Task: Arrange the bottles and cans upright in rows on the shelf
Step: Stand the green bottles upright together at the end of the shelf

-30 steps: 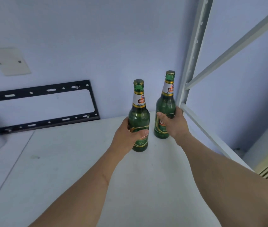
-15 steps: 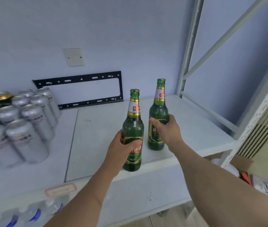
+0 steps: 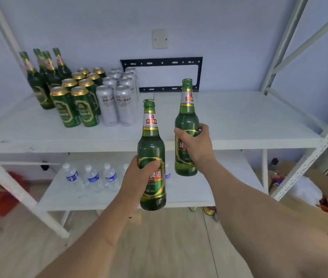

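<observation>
I see L hand (image 3: pixel 139 177) clamped on upright green glass beer bottle (image 3: pixel 152 157), R hand (image 3: pixel 196 143) gripping second green glass bottle (image 3: pixel 186 125), long axes vertical, caps up, off white metal shelf (image 3: pixel 239 121)

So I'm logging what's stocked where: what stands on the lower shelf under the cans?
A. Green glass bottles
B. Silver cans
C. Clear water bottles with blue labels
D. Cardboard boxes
C: a row of clear water bottles with blue labels stands on the lower shelf, while the green cans and silver cans stand on the upper shelf.
</observation>
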